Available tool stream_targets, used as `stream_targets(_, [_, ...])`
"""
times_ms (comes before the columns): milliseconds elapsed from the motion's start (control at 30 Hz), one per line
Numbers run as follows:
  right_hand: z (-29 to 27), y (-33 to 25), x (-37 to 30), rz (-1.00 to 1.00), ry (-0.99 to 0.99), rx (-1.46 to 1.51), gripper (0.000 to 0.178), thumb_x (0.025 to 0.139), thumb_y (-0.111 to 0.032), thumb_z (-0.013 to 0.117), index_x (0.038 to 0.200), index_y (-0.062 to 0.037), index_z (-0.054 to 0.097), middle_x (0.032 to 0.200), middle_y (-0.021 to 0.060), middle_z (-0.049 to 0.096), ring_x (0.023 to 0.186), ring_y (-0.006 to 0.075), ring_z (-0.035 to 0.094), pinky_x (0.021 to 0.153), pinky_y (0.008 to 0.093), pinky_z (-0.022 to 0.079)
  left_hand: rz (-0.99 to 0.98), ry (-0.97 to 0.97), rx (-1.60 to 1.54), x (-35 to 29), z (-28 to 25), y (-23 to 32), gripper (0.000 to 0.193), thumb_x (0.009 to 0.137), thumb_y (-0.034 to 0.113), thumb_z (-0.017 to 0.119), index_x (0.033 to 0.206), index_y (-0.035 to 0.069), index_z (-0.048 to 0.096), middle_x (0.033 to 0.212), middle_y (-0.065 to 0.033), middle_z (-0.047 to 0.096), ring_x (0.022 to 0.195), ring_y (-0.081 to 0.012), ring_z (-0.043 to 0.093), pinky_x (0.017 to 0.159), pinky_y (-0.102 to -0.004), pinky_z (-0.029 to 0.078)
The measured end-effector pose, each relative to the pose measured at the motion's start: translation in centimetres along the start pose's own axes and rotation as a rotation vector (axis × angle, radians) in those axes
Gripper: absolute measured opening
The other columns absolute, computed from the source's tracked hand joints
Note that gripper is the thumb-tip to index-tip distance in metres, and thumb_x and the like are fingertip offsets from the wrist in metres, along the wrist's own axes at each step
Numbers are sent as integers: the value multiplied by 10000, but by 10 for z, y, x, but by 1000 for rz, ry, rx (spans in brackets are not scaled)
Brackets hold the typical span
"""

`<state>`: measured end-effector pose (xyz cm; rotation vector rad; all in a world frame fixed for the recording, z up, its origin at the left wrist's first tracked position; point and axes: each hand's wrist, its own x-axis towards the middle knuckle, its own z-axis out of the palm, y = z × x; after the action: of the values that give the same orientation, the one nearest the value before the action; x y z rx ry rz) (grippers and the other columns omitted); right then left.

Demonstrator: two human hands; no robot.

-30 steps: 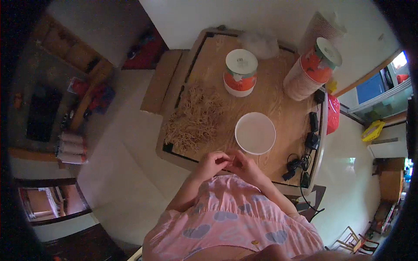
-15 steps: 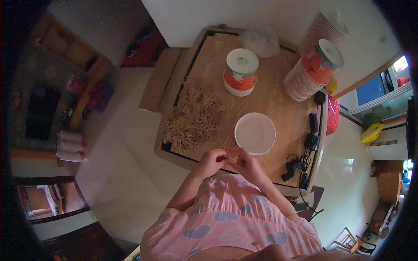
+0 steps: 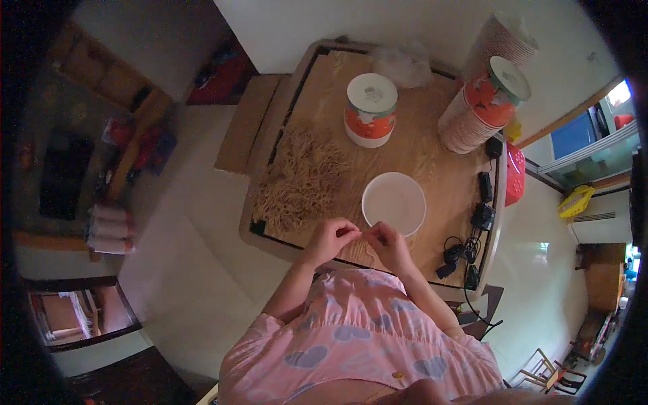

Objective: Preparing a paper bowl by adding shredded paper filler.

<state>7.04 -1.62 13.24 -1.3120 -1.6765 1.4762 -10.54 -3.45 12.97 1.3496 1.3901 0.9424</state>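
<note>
At the table's near edge my left hand [image 3: 333,239] and my right hand [image 3: 389,246] are close together, fingertips pinched. Between them they hold a thin pale string [image 3: 370,254], whose loose end dangles below the right fingers. Just beyond the right hand is a white paper bowl [image 3: 394,202], its inside facing up. To the left lies a tangled heap of tan strings [image 3: 300,179]. Further back, an orange and green printed bowl [image 3: 371,111] is set upside down on a white one.
Tall stacks of paper bowls [image 3: 472,118] stand at the table's far right. A clear plastic bag [image 3: 403,65] lies at the back. Black adapters and cables [image 3: 466,250] line the right edge, beside a red plastic basket [image 3: 515,175]. A cardboard piece [image 3: 246,125] is at the left.
My hands have lifted slightly away from my body and drawn a little apart. The string now shows hanging at the right fingers. The view has shifted slightly.
</note>
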Motion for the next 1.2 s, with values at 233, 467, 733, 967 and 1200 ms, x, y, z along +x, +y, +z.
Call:
stream_targets(233, [-3, -12, 1, 7, 76, 41, 45, 798, -66, 587, 820, -29, 573, 628, -27, 484, 579, 38, 421, 519, 206, 367, -27, -24, -24, 12, 7, -3, 121, 783, 125, 617, 798, 5, 628, 675, -65, 611, 594, -75, 534, 545, -239, 431])
stream_targets(467, [-62, -2, 12, 125, 145, 341, 74, 821, -125, 549, 809, -53, 540, 660, -42, 484, 610, 50, 445, 538, 202, 366, 92, 83, 140, 83, 22, -7, 159, 768, 141, 613, 870, 19, 613, 759, -92, 614, 678, -171, 583, 626, -289, 458])
stream_targets(733, [-130, -27, -1, 129, 267, 228, 42, 801, -96, 565, 809, -69, 534, 675, -53, 492, 575, 20, 396, 486, 176, 294, 346, -115, 747, 166, 80, -29, 158, 710, 98, 542, 839, 40, 613, 869, -151, 600, 827, -325, 570, 740, -397, 453])
stream_targets(967, [-167, -2, -24, 89, 458, 326, 34, 798, -53, 548, 813, -79, 531, 711, -51, 506, 594, 25, 414, 499, 175, 302, 148, -14, 565, 82, 52, -63, 235, 714, 43, 506, 941, 23, 565, 956, -169, 567, 836, -342, 559, 735, -414, 454])
stream_targets(1200, [-83, -2, 2, 159, 316, 530, 46, 821, -128, 564, 814, -96, 532, 669, -61, 457, 549, 29, 390, 468, 182, 301, 61, 313, 366, 20, 57, -71, 323, 755, 76, 563, 1073, 64, 510, 944, -163, 553, 841, -279, 570, 666, -362, 474])
